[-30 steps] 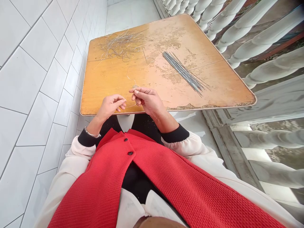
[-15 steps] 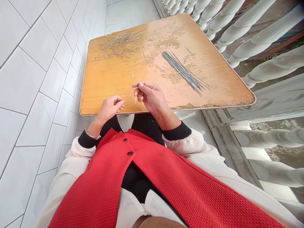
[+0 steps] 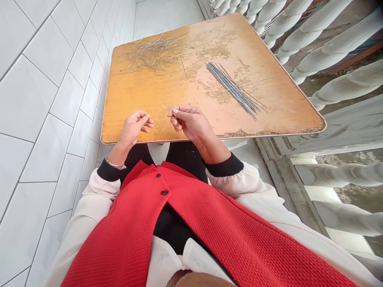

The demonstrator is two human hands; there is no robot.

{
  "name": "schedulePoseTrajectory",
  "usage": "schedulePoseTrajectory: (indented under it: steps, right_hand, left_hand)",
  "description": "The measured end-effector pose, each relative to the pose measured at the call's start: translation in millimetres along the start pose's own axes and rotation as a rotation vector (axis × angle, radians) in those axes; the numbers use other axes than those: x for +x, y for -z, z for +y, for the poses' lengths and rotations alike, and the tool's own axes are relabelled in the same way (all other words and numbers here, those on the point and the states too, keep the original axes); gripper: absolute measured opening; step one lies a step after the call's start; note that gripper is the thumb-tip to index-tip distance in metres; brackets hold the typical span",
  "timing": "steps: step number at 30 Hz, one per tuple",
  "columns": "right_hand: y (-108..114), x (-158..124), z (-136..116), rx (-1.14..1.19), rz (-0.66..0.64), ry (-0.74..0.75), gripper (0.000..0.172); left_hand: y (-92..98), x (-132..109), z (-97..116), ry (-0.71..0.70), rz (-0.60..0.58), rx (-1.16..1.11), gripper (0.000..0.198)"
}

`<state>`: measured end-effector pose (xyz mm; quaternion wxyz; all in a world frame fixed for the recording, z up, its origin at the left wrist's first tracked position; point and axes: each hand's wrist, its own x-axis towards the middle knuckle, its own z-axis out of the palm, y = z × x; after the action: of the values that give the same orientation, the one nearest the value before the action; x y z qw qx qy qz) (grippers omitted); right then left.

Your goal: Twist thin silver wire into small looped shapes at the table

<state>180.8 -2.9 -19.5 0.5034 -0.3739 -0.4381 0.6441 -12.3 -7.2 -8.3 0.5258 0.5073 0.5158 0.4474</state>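
Worn wooden table (image 3: 131, 95) between tiled wall (image 3: 38, 95) and balustrade (image 3: 347, 86)

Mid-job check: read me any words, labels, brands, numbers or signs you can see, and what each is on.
None that can be read.
No lettering shows on the table, the bundle of grey rods, the tangle of thin strands, the tiled wall or the red garment.
The small piece at the right hand: too small to tell.
White collar: faint marks, too blurred to tell if print or creases.
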Motion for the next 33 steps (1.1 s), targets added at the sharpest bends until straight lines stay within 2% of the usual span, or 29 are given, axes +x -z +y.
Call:
schedulePoseTrajectory:
  steps: [6,13,17,20,23,26,28,33]
  right_hand:
    - [2.0,0.5,1.3,-0.038,-0.067,0.001,0.021]
    - [3.3,0.5,4.0,-0.056,-0.067,-0.001,0.023]
    - [5.5,1.8,6.1,-0.026,-0.016,0.021,0.023]
    - [6.9,2.1,6.9,-0.017,0.009,0.034,0.023]
    - [6.4,1.5,6.0,-0.012,0.010,0.035,0.022]
    - [5.1,1.1,4.6,0.002,-0.009,0.039,0.022]
    - [4.4,1.3,4.3,0.008,-0.018,0.038,0.022]
    - [2.9,1.9,6.4,0.015,0.008,0.064,0.024]
  left_hand:
    - [-1.3,16.2,4.5,-0.074,0.065,-0.074,0.017]
    - [-7.7,28.2,-0.9,-0.167,0.156,0.018,0.015]
    - [-0.5,27.0,-8.5,-0.247,0.143,0.164,0.018]
    - [8.8,18.8,-12.2,-0.414,0.136,0.380,0.032]
    - [16.8,12.1,-12.2,-0.650,0.029,0.636,0.038]
    - [21.0,13.0,-9.3,-0.836,-0.144,0.823,0.029]
    - [21.6,16.1,-6.1,-0.861,-0.212,0.892,0.021]
    - [18.5,18.8,0.6,-0.844,-0.267,1.051,0.025]
